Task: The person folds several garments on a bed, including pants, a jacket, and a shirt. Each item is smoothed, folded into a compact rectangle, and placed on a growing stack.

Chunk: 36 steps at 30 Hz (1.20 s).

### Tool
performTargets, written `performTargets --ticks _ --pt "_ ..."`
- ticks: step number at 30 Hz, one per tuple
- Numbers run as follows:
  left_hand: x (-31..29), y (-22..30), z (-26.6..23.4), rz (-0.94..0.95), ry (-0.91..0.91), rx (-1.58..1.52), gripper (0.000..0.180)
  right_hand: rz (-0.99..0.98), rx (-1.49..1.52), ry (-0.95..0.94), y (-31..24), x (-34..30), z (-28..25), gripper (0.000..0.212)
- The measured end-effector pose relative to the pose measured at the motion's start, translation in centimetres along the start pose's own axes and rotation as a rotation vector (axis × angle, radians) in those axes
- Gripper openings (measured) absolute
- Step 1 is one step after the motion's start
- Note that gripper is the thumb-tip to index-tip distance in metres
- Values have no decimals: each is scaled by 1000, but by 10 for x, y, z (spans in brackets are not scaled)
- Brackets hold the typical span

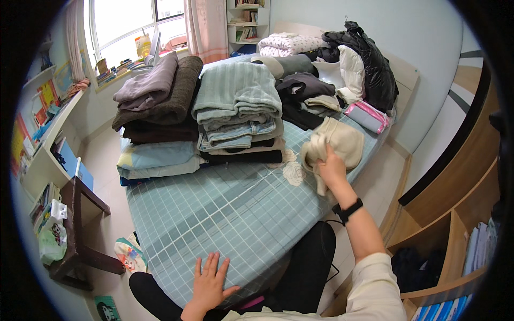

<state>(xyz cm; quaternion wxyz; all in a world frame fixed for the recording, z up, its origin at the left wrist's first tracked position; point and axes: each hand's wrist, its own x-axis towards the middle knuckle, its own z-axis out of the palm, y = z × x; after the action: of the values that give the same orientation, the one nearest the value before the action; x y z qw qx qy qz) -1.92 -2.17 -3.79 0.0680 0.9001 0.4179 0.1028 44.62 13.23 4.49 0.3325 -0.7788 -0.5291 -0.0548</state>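
My right hand (332, 168) is closed on a cream knitted garment (345, 140), bunched up at the right edge of the bed; whether it is a sweater I cannot make out. Part of the cloth hangs below my fingers. My left hand (210, 282) lies flat with fingers spread on the blue-green checked bedsheet (214, 200), near the bed's front edge. Beyond my hands stand two stacks of folded clothes: one topped by a mauve garment (147, 80) over a dark brown one (174, 99), the other by a pale green striped garment (235, 88) above folded jeans (238, 136).
Dark loose clothes (302, 91), a pink-edged clear pouch (367, 116) and a black puffy jacket (367, 59) lie at the far right. To the right is an open wooden cabinet (455, 241). A dark wooden stool (80, 235) stands left of the bed.
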Motion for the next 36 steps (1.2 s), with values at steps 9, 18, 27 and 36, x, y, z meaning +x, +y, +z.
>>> performTargets --ticks 9,18,27,36 --pt "9 15 -18 -58 281 -1284 140 -256 929 -486 -167 -175 -41 60" --pt "-23 -20 -33 -763 595 -1352 88 -525 980 -1223 -177 -210 6 72" --pt "-23 -52 -70 -603 534 -927 72 -55 -49 -100 -5 -37 -45 48" --pt "-12 -58 -147 -361 638 -351 56 356 232 -618 32 75 -13 40"
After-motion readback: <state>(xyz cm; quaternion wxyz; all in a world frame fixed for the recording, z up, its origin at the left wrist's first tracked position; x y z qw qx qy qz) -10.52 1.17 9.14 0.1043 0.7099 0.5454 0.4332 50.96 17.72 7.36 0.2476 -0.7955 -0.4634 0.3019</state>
